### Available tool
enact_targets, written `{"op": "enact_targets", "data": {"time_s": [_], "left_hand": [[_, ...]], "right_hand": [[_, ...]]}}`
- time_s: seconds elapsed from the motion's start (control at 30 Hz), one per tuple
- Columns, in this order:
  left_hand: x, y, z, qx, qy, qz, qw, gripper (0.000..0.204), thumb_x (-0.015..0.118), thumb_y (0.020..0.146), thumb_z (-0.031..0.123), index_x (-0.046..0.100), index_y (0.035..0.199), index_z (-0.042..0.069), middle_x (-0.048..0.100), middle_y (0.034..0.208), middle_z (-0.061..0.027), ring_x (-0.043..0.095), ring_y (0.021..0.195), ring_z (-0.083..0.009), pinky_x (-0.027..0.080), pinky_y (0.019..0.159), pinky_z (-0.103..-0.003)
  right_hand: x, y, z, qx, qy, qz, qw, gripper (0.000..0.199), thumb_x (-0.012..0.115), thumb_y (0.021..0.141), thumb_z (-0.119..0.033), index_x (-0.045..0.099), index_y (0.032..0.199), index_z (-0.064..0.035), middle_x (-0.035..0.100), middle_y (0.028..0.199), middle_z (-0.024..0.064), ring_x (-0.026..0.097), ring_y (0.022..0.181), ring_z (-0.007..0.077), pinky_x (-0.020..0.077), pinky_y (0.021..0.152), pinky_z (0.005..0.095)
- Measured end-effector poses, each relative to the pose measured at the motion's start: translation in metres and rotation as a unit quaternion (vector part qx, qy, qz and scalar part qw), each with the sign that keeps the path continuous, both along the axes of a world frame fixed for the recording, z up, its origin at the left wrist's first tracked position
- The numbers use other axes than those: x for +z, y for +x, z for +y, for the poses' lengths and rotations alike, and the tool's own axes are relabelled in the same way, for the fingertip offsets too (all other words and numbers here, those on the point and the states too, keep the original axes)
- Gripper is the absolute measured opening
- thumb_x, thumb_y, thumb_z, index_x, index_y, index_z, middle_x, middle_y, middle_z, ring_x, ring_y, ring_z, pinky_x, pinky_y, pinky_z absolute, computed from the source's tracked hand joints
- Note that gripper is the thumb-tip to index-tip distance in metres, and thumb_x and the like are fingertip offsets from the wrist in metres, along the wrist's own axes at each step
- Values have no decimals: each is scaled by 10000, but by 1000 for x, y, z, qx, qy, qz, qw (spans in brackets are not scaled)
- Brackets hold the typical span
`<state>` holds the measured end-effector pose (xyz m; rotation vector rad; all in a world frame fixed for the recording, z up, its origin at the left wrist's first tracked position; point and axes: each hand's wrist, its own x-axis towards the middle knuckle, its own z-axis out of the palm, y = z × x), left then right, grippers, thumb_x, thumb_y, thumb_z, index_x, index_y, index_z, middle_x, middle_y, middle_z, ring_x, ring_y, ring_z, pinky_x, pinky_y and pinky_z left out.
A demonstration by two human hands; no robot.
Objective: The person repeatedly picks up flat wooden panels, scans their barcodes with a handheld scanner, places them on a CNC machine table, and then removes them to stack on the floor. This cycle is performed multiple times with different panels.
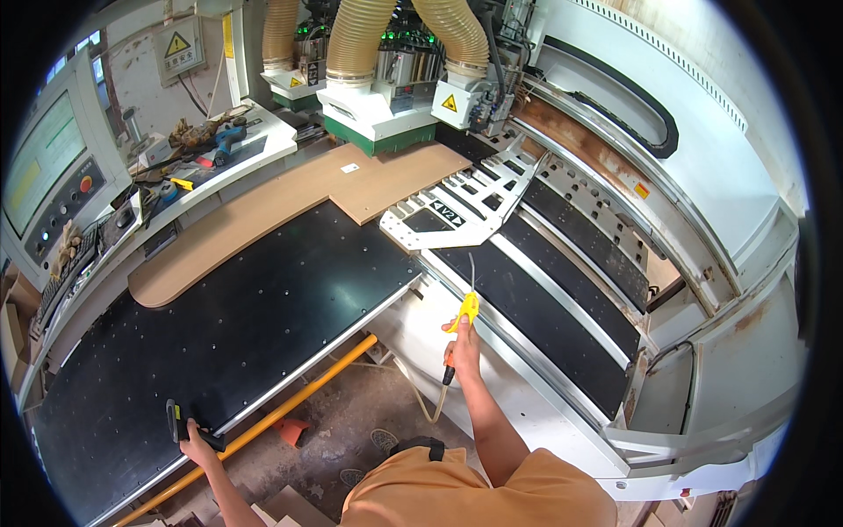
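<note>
My right hand (464, 350) is wrapped round a yellow air blow gun (467, 309), its thin curved nozzle pointing away from me over the machine's side rail. A pale air hose (430, 413) hangs in a loop from its orange and black fitting. At the lower left, my left hand (200, 451) grips a black handheld scanner (180, 420) above the near edge of the black table (263, 307). Farther back, a flat brown board (255, 224) with a rounded left end lies on that table. A small white label (350, 167) is stuck on it.
Behind the board hangs a machining head (378, 123) with ribbed dust hoses (356, 44). A white slotted plate (448, 206) sits to its right. On the left are a control panel (53, 171) and a cluttered side bench (246, 145). A yellow bar (299, 395) runs along the table's front.
</note>
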<state>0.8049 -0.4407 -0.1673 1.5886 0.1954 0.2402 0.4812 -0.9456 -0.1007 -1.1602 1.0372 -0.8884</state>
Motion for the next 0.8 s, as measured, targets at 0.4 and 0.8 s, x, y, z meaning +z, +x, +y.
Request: {"op": "enact_targets", "data": {"time_s": [0.4, 0.8], "left_hand": [[-4, 4, 3, 1, 9, 0, 1000, 226, 694, 911, 215, 635, 914, -3, 597, 724, -43, 574, 596, -136, 459, 561, -283], [-1, 2, 2, 18, 25, 5, 1000, 287, 731, 886, 257, 630, 906, -11, 598, 727, -51, 591, 599, -159, 469, 568, -301]], "right_hand": [[2, 4, 0, 4, 20, -7, 1000, 485, 387, 1065, -506, 518, 1062, -39, 642, 999, 113, 464, 379, 110, 389, 338, 270], [2, 8, -3, 22, 13, -4, 1000, 485, 382, 1066, -502, 515, 1090, -37, 644, 1014, 111, 470, 383, 117, 392, 329, 273]]}}
